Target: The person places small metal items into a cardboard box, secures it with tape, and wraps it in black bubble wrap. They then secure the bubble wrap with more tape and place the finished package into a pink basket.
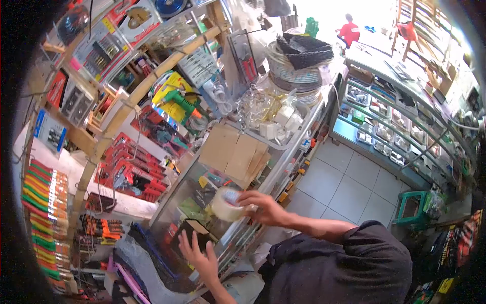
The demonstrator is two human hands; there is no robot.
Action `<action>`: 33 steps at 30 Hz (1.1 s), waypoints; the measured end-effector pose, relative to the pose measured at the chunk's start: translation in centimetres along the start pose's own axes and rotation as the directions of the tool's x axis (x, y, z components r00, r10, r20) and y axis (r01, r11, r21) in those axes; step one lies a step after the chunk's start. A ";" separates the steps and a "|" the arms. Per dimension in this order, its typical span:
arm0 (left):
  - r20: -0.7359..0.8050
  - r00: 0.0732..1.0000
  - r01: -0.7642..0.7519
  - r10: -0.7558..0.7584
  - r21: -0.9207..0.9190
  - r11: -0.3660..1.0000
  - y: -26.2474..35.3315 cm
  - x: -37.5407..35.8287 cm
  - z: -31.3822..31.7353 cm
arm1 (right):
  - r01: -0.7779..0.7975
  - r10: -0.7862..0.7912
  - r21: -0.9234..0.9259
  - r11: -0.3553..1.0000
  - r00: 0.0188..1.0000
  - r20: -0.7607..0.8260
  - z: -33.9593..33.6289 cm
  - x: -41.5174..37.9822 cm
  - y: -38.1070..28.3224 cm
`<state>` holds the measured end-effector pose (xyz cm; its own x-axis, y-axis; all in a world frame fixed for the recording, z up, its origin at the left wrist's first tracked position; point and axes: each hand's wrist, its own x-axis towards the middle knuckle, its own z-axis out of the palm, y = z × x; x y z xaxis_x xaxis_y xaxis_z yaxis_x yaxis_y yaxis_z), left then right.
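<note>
My right hand [263,207] grips a wide roll of clear packing tape [226,206] by its edge, fingertips at the core. The roll is held over a glass display counter [174,202]. Lower down, my left hand [200,258] has its fingers spread, overlapping the near side of a small box [198,229] with a dark top on the counter. Part of that box is hidden behind the fingers. Flattened brown cardboard [233,152] lies on the glass just beyond the tape.
A clear plastic tray [276,121] of bagged small goods and coiled hose [293,71] stand farther along the counter. Hanging tools [134,172] and paintbrushes [45,218] line the left. A green stool [411,209] stands on the tiled floor; a person in red [349,31] is far off.
</note>
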<state>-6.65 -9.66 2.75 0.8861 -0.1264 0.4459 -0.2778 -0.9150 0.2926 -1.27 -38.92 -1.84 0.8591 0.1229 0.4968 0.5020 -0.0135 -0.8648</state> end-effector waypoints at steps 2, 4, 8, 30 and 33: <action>-0.057 0.997 -0.055 0.045 -0.179 0.982 2.6 0.4 0.9 | 0.010 -0.010 0.014 1.000 1.000 0.001 -3.2 -0.3 -1.9; -0.019 0.996 -0.085 0.084 -0.379 0.921 5.6 1.4 1.3 | 0.058 -0.057 0.006 0.998 0.998 -0.029 -5.3 -1.0 -2.4; 0.027 0.976 -0.163 0.215 -0.558 0.814 9.5 3.4 1.6 | 0.075 -0.076 -0.014 0.997 0.993 -0.091 -6.9 -2.6 -4.4; 0.069 0.934 0.022 0.351 -0.990 0.136 12.2 2.7 -2.1 | 0.262 -0.251 -0.064 0.963 0.958 0.139 -3.5 -4.9 -8.3; -0.022 0.933 -0.152 0.359 -0.929 0.338 12.3 2.3 -2.0 | 0.248 -0.233 -0.054 0.967 0.951 0.201 -3.5 -4.9 -8.5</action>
<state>-8.74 -20.45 9.06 0.7190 -0.4382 0.5394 -0.5729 0.0657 0.8170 -9.38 -42.92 3.30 0.6805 0.3196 0.6594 0.7042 -0.0365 -0.7090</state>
